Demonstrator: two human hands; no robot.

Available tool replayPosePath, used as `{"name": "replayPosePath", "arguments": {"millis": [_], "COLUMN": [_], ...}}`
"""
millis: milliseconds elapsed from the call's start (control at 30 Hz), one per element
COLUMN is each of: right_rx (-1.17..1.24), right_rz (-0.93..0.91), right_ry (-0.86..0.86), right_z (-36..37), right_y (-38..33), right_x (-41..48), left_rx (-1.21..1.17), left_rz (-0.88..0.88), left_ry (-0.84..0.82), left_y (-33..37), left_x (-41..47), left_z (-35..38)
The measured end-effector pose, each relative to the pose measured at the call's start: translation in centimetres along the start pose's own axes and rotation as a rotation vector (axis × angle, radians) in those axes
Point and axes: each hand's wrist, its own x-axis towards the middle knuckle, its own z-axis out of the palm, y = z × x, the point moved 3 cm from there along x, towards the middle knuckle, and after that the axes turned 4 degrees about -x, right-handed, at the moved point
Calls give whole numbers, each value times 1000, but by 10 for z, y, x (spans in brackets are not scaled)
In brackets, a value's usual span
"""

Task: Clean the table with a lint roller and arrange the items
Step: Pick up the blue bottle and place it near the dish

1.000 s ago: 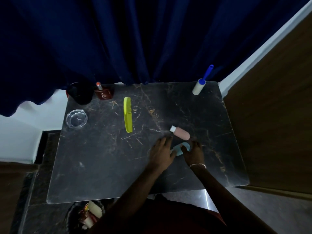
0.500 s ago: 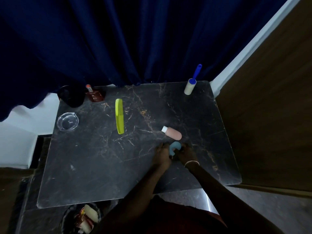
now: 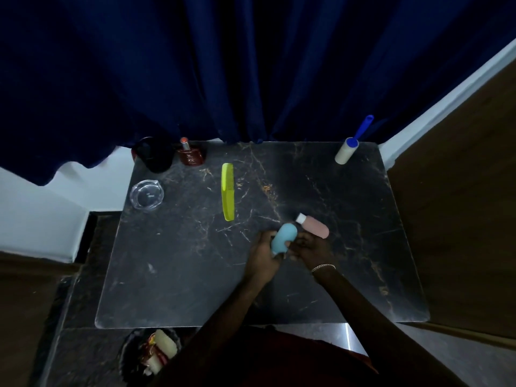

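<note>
Lifted since a second ago: small pale-blue soft squeeze bottle (image 3: 283, 238), now off the dark marbled desk (image 3: 181, 275), left hand (image 3: 264, 256) wrapped round it, right hand (image 3: 308, 248) pinching its lower end, I'd guess recapping. Blue-handled white lint roller (image 3: 347, 150) waits untouched, far right corner.

perfume bottle (image 3: 191, 157) label, seemingly unreadable
</note>
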Motion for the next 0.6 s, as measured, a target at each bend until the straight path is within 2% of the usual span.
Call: {"name": "replayPosePath", "arguments": {"millis": [200,333,600], "right_rx": [-136,-118,-161], "right_rz": [-121,-131,-168], "right_ry": [-61,-114,-113], "right_z": [66,112,186], "right_y": [-39,-63,-98], "right_x": [-1,4,21], "left_rx": [-59,-112,-123], "left_rz": [9,11,11], "left_ry": [106,141,197], "left_y": [-10,-23,-46], "left_x": [9,16,39], "left_z": [-65,-109,-179]}}
